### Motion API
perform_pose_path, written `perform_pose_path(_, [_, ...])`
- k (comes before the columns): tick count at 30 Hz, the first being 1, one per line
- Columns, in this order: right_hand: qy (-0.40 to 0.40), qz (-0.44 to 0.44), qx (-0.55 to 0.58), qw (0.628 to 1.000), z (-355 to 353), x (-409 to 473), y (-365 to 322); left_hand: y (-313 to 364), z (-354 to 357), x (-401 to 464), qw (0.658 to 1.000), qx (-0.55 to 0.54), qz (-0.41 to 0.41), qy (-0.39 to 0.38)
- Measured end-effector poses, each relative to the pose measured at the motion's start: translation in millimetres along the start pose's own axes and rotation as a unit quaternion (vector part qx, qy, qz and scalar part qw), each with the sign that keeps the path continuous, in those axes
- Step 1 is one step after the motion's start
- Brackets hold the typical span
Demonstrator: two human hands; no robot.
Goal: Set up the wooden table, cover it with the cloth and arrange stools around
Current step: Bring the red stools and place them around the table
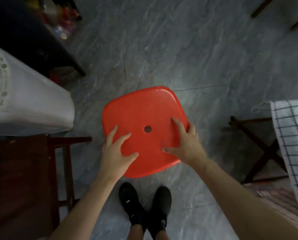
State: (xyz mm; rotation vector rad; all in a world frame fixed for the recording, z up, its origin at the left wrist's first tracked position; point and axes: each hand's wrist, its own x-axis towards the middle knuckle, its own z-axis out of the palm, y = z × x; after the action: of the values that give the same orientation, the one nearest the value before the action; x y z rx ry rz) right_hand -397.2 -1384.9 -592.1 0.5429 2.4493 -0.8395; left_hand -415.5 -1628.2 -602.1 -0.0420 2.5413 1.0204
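Observation:
A red plastic stool [144, 110] with a small hole in its seat stands on the grey floor right in front of my feet. My left hand [117, 153] rests on the near left part of the seat with its fingers spread. On the near right part my right hand [186, 144] lies with thumb and forefinger spread on top, and its outer fingers reach over the right rim. At the right edge hangs a white cloth with a dark check [290, 135], draped over a table whose dark crossed wooden legs [259, 144] show beneath it.
A white appliance [23, 104] stands at the left, with a dark red wooden piece of furniture [23, 179] just below it. A black table [23, 32] with colourful clutter behind it fills the upper left. Grey marble-patterned floor [179, 49] lies open beyond the stool.

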Motion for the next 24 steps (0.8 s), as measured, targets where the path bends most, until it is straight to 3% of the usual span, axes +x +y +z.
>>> perform_pose_path(7, [0.063,0.124,0.084,0.987,-15.9,-71.6,99.0,62.6,69.3,-17.8,0.993,0.021,0.054,-0.099])
perform_pose_path(13, [0.125,0.225,0.182,0.949,-24.2,-124.0,170.0,127.5,131.7,-21.7,0.971,0.077,0.137,-0.182])
perform_pose_path(19, [0.148,0.338,0.253,0.894,-19.3,-183.8,217.6,175.7,177.0,-41.4,0.921,0.129,0.246,-0.272])
perform_pose_path(22, [0.118,0.385,0.226,0.887,-38.5,-203.9,222.7,205.8,170.8,-55.6,0.898,0.181,0.303,-0.263])
perform_pose_path(24, [0.133,0.371,0.220,0.892,-66.5,-215.3,217.1,237.1,157.0,-66.2,0.877,0.224,0.346,-0.248])
